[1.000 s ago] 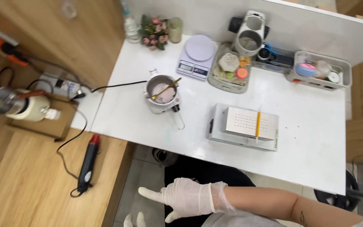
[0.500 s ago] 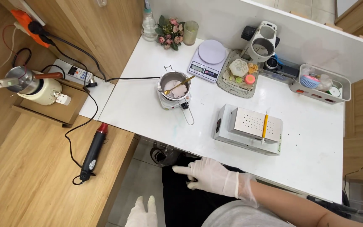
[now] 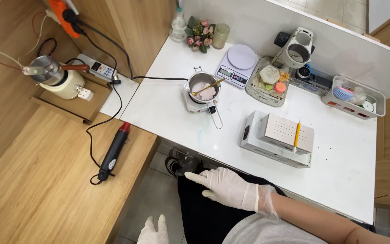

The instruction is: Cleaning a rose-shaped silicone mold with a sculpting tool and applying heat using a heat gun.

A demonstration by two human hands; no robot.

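A person seen from above sits at the near edge of a white counter (image 3: 339,167), both hands in white gloves. The right hand (image 3: 224,185) lies flat, fingers spread, over the dark lap just below the counter's near edge; its grip is released and it grasps nothing. Only the fingertips of the left hand (image 3: 154,228) show at the bottom of the view, near the tiled floor gap, so I cannot tell whether its grip is released or clenched.

Nearest the right hand, on the counter, sits a white box with a perforated top (image 3: 278,140), with a yellow pen-like tool (image 3: 296,135) resting along the top, probably to keep it from rolling. Farther and to the left, a small steel pot (image 3: 203,88) holds pale pink material; a gold spoon (image 3: 208,86) leans on its rim, and its wire handle points toward the near edge. A black cord runs from the pot left to a power strip (image 3: 98,70).

At the far edge stand a white digital scale (image 3: 235,63), a tray of small moulded pieces (image 3: 269,81), a basket (image 3: 355,97) and a small flower bunch (image 3: 199,34).

The right half of the counter is bare, giving open room. On the left, a lower wooden bench (image 3: 46,180) carries a black heat gun (image 3: 113,149), close to its edge.
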